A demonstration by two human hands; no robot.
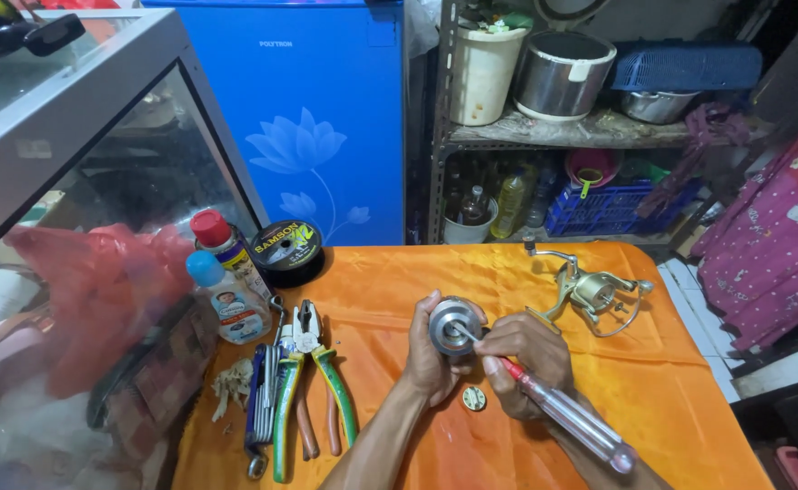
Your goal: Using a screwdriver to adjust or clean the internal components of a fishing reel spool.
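My left hand (428, 358) grips a round silver reel spool (452, 323), held tilted over the orange-covered table (689, 399). In my right hand (528, 352) is a screwdriver (567, 416) with a clear and red handle, and its tip rests at the spool's centre. A small round metal cap (474, 397) lies on the cloth just below both hands. The gold and silver fishing reel body (590, 292) with its bail wire sits on the table to the right, apart from my hands.
Green-handled pliers (326, 377), a second pair and other hand tools (267, 399) lie at the left. Behind them stand a spray can (222, 240), a small bottle (226, 304) and a black line spool (287, 249). A glass cabinet (72, 181) flanks the left; a blue fridge (308, 118) and a metal shelf (581, 132) stand behind.
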